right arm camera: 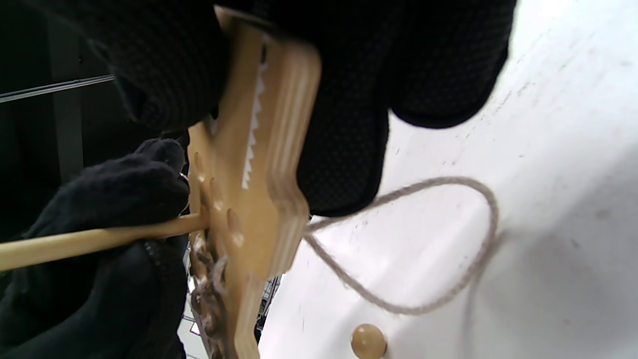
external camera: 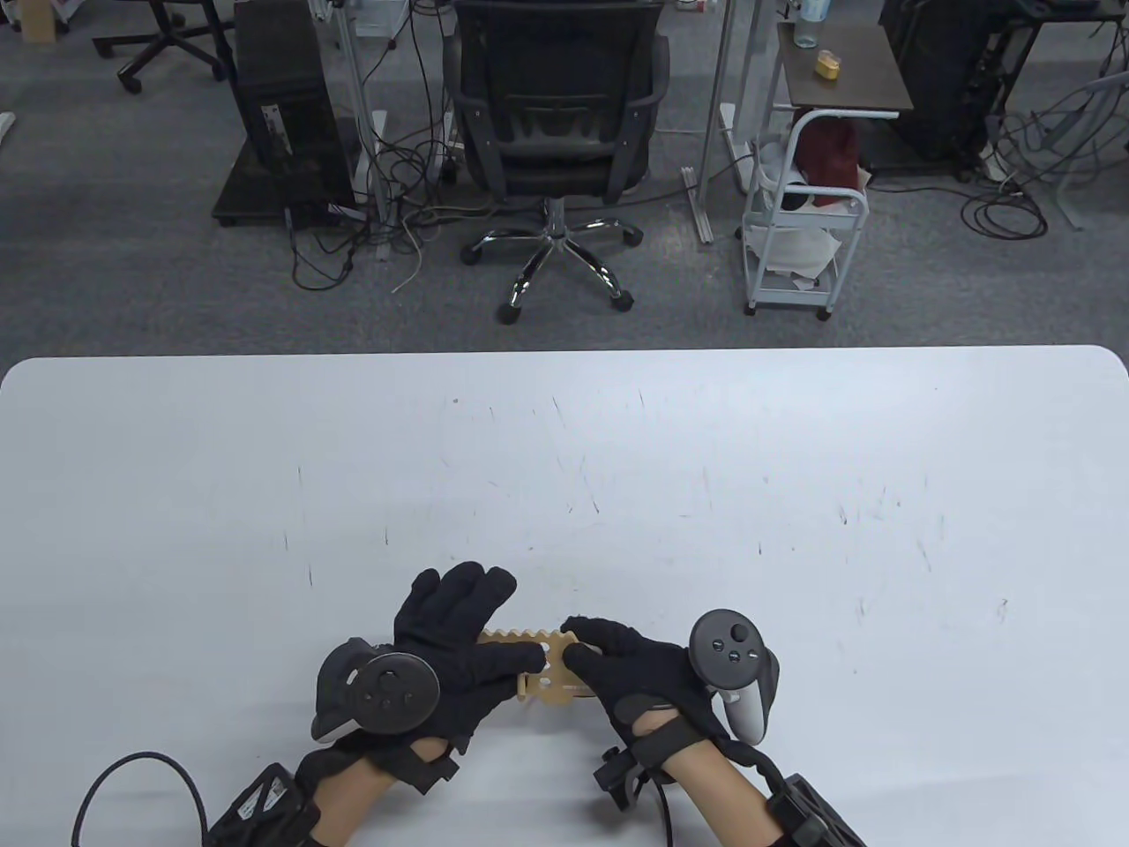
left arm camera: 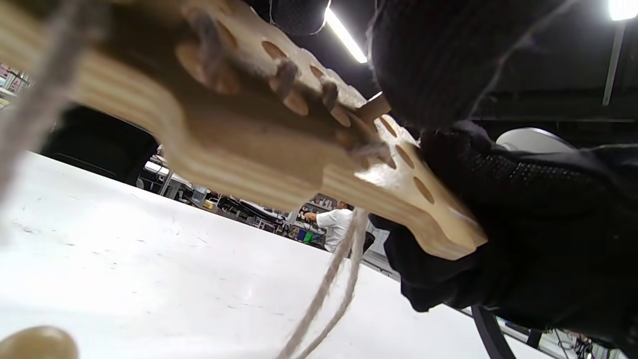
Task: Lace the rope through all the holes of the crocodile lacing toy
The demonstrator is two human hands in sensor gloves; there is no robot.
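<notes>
Both hands are closed on the crocodile lacing toy [external camera: 551, 675], which is held just above the worktop [external camera: 794, 494] near its front edge. Left hand [external camera: 450, 653]: the tail end is gripped, thumb laid across the top face, other fingers out straight past the toothed back. Right hand [external camera: 631, 675]: the head end is gripped, and the wooden needle [right arm camera: 94, 239] is seen pinched between fingertips in the right wrist view (tip already entering a hole).

Progress, as judged: about half done. In the left wrist view, rope [left arm camera: 329, 294] is seen laced through several holes on the tail half, while at least three or four holes toward the head end are still bare. Slack rope hangs below the toy and loops on the worktop, ending beside a round wooden bead [right arm camera: 369, 341] (probably the stopper). Remaining work: needle to be pulled through the current hole, then the bare holes laced.

Farther off, an office chair [external camera: 556, 132] and a small white cart [external camera: 807, 238] are seen beyond the worktop.
</notes>
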